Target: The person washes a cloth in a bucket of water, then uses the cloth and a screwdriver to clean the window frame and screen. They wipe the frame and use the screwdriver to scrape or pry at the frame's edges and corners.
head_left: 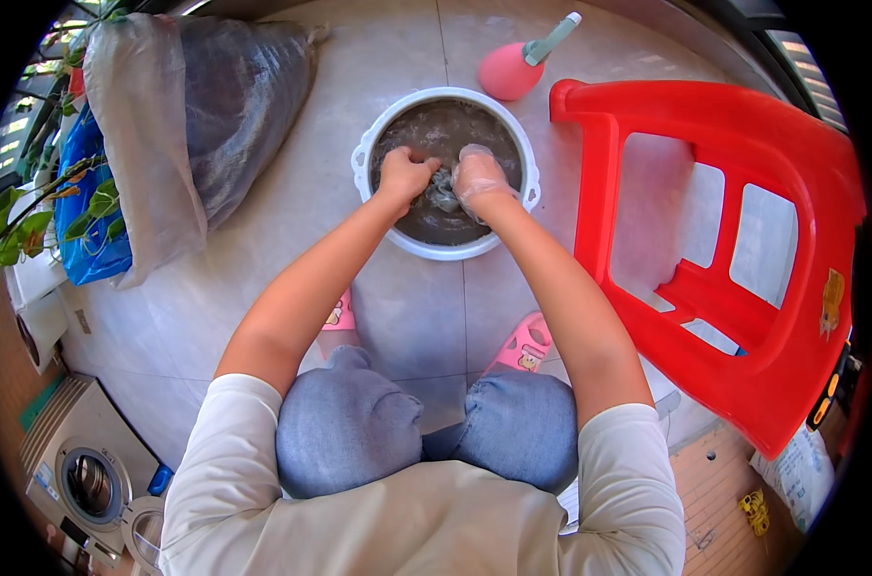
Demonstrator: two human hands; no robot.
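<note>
A white basin (357, 163) with side handles stands on the tiles, holding murky grey-brown water (455, 123). Both my hands are over the water inside its rim. My left hand (407, 177), bare, has its fingers closed at the edge of a crumpled, wet, greyish thing (443, 195), perhaps cloth or thin film. Around my right hand (480, 178) is a loose clear plastic glove. Its fingers curl down onto the same crumpled thing from the other side, and their tips are partly hidden.
Beyond the basin stands a pink spray bottle (511, 72). A red plastic chair (597, 192) lies to the right. Large plastic bags (148, 106) and plants (18, 226) are on the left, a front-loading washer (90, 480) at lower left. My pink sandals (527, 341) are close to the basin.
</note>
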